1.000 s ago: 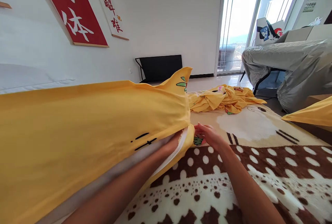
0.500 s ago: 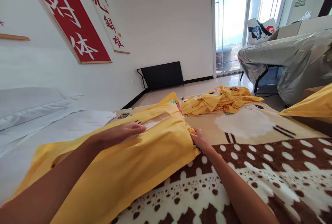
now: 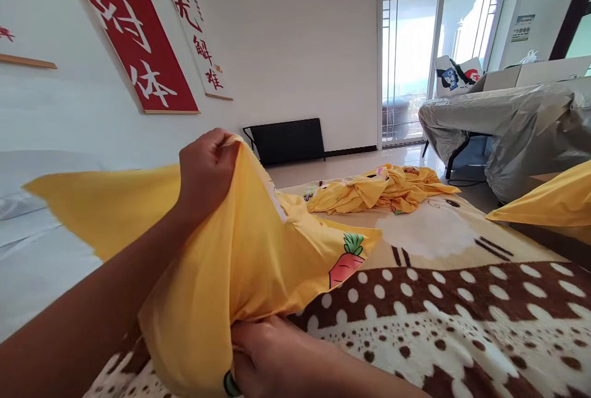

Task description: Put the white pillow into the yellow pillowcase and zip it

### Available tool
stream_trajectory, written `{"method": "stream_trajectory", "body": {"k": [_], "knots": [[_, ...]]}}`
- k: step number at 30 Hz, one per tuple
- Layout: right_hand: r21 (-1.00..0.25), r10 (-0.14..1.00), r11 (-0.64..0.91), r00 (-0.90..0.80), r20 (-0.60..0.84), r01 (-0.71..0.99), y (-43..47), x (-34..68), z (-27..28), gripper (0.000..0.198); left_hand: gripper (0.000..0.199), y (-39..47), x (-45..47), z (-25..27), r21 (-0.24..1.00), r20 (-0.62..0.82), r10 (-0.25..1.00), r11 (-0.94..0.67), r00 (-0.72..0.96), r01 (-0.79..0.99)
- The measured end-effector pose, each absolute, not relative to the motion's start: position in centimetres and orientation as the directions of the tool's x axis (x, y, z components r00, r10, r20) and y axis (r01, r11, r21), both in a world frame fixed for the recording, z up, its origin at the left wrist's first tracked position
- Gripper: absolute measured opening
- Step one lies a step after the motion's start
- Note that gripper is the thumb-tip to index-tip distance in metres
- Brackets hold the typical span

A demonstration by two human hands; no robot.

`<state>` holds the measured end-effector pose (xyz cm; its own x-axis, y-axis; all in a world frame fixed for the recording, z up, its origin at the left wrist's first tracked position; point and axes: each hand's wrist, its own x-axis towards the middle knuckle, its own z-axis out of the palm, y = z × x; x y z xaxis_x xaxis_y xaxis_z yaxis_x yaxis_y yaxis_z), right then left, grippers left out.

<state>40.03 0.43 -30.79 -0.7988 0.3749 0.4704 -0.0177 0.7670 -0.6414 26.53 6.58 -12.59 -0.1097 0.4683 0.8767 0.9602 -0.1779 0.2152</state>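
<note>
A yellow pillowcase (image 3: 272, 262) with a printed carrot near its right corner hangs over the bed, bunched and partly lifted. My left hand (image 3: 207, 167) is closed in a fist on its upper edge, raised at left of centre. Low in the middle, my right hand (image 3: 277, 355) grips the pillowcase's lower part, its fingertips hidden by the cloth. One corner of the fabric stretches out to the left. A strip of white shows along a slit near the top.
A brown and cream patterned blanket (image 3: 443, 318) covers the bed. More crumpled yellow cloth (image 3: 383, 189) lies at the far edge. Another yellow cloth (image 3: 549, 195) is at the right. White bedding (image 3: 41, 287) lies left. Beyond stand a black folded panel (image 3: 289, 141) and a plastic-covered table (image 3: 498, 109).
My left hand has risen, lifting the pillowcase's edge. My right hand has moved from the far right end down and left, towards me. The pillowcase, flat before, is now gathered up.
</note>
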Motion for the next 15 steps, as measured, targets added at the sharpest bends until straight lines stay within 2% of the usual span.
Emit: {"method": "stream_trajectory", "body": {"k": [4, 6, 8, 10, 11, 13, 14, 15], "knots": [[-0.465, 0.453, 0.836, -0.847, 0.28, 0.293, 1.4, 38.1, -33.8, 0.025, 0.029, 8.0, 24.0, -15.0, -0.062, 0.781, 0.62, -0.042, 0.074, 0.997], [-0.402, 0.5, 0.821, -0.85, 0.162, 0.406, 1.7, 37.3, -35.1, 0.036, 0.031, 8.3, 21.2, -17.7, -0.079, 0.663, 0.748, 0.02, 0.037, 0.997], [-0.383, 0.51, 0.815, -0.852, 0.117, 0.435, 2.2, 37.2, -35.6, 0.042, 0.042, 7.7, 18.3, -21.1, 0.065, 0.51, 0.854, 0.086, -0.108, 0.994], [-0.443, 0.521, 0.795, -0.841, 0.149, 0.414, 3.6, 38.3, -34.7, 0.032, 0.056, 6.1, 15.8, -24.8, 0.262, 0.34, 0.911, 0.148, -0.234, 0.954], [-0.509, 0.569, 0.753, -0.801, 0.187, 0.417, 4.7, 39.3, -34.0, 0.024, 0.061, 4.9, 15.0, -26.6, 0.37, 0.223, 0.925, 0.213, -0.309, 0.904], [-0.657, 0.744, 0.605, -0.613, 0.265, 0.45, 7.8, 42.4, -32.4, 0.018, 0.066, 1.9, 14.0, -29.7, 0.551, -0.076, 0.915, 0.37, -0.397, 0.748], [-0.714, 0.852, 0.502, -0.422, 0.311, 0.487, 9.6, 44.3, -31.8, 0.018, 0.067, 0.4, 13.8, -31.0, 0.621, -0.236, 0.887, 0.451, -0.396, 0.641], [-0.743, 0.907, 0.419, -0.204, 0.368, 0.523, 11.5, 46.3, -31.6, 0.018, 0.064, -1.1, 13.9, -32.1, 0.687, -0.369, 0.859, 0.51, -0.355, 0.519]]}}
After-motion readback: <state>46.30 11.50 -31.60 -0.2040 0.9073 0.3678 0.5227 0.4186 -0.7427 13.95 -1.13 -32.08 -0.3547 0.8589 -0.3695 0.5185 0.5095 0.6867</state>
